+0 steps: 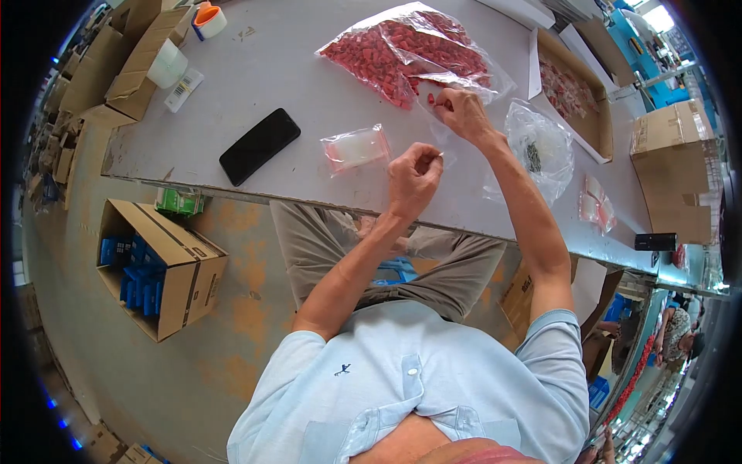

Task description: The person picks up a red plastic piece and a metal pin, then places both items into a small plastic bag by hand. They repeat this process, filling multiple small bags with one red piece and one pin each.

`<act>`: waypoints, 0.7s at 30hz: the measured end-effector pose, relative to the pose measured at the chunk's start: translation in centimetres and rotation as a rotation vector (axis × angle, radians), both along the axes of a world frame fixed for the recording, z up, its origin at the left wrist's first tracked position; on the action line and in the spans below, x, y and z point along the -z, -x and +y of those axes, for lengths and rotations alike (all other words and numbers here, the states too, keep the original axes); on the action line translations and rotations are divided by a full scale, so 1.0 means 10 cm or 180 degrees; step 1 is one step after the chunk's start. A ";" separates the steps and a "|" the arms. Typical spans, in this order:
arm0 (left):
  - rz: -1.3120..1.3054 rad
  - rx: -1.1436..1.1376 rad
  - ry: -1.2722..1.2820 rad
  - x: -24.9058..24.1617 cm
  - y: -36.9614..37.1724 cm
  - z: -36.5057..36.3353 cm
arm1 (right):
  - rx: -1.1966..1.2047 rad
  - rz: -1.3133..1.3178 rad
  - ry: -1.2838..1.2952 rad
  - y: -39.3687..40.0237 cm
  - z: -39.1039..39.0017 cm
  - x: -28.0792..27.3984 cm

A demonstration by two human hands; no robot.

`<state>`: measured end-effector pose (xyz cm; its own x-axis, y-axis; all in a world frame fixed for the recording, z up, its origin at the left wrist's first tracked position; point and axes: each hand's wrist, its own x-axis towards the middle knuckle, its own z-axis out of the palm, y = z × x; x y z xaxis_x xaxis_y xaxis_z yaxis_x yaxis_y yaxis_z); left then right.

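My left hand [415, 179] is closed above the front part of the table, fingers curled in a pinch. A tiny pale bit shows at its fingertips, too small to name. Further forward, my right hand [461, 113] pinches at the edge of a large clear bag [402, 50] full of small red pieces. One small red piece [430, 99] shows right by its fingertips; the rest of that grip is hidden. Left of my left hand lies a packet of small clear plastic bags [355, 150]. A crumpled clear bag [535, 151] with small dark metal-looking parts lies beside my right forearm.
A black phone [260, 147] lies on the grey table [301, 69]. At right are an open carton [605, 127] of bagged red pieces, another small packet [596, 203] and a cardboard box [672, 166]. A tape roll [209, 21] stands back left. An open carton [185, 271] sits on the floor.
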<state>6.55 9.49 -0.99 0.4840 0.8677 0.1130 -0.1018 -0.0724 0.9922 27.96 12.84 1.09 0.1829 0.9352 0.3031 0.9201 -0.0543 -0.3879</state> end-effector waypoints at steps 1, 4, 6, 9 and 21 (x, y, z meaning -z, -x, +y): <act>-0.0006 -0.0120 0.0035 0.00 -0.01 0.00 | 0.0093 0.0219 0.0069 0.01 -0.06 -0.05; -0.0003 -0.0137 0.0091 0.01 -0.02 0.00 | 0.0252 0.0864 -0.0012 0.08 -0.29 -0.19; 0.0000 -0.0134 0.0074 0.03 -0.03 0.01 | 0.0314 0.1277 -0.0154 0.20 -0.48 -0.29; 0.0007 -0.0159 0.0021 0.06 -0.06 0.01 | 0.0389 0.2171 -0.0464 0.46 -0.90 -0.40; 0.0028 0.0072 -0.0415 0.00 -0.01 -0.03 | 0.0741 0.2790 -0.0015 0.81 -1.19 -0.19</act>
<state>6.67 9.20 -0.96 0.5047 0.8348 0.2198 -0.0963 -0.1986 0.9753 19.90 0.98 2.96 0.5341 0.8449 -0.0302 0.2607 -0.1986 -0.9448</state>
